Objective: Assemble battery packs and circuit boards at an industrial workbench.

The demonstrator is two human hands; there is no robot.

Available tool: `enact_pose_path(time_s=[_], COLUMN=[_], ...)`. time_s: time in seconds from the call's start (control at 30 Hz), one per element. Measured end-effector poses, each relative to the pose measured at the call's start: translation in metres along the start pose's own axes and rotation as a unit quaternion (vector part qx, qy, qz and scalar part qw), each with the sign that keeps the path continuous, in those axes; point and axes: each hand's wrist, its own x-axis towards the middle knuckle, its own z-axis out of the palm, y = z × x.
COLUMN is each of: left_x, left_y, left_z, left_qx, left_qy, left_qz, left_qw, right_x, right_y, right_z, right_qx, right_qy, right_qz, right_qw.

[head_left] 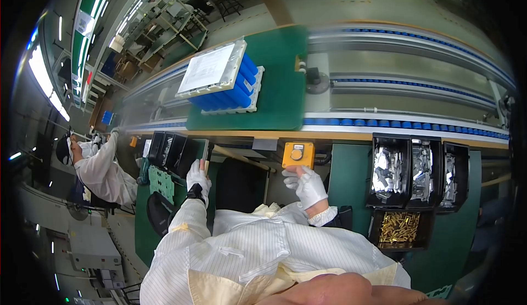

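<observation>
Yellow square button box (pixel 298 155) is seeming stiff, side-grippable; half-curled right hand (pixel 308 187) and part-open left hand (pixel 197 180) are seemingly holding nothing.

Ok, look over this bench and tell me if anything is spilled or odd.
Nothing looks spilled: the silver pieces and brass pins lie in black bins. One oddity: the gloved right hand shows bare skin at its fingertips, perhaps on purpose.
</observation>
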Motion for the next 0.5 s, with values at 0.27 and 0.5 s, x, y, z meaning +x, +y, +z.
enact_pose_path(time_s=[0.27, 0.5], left_x=[0.0004, 0.0004], left_y=[0.0043, 0.0003], left_z=[-0.0011, 0.0049], left_qx=[0.013, 0.018], left_qy=[0.006, 0.020], left_qz=[0.012, 0.017], left_qw=[1.000, 1.000], right_x=[-0.0016, -0.0002], right_y=[-0.0016, -0.0019], right_z=[-0.0030, -0.0023], right_qx=[-0.005, -0.001], right_qy=[0.005, 0.002], right_qz=[0.003, 0.005], right_qw=[1.000, 1.000])
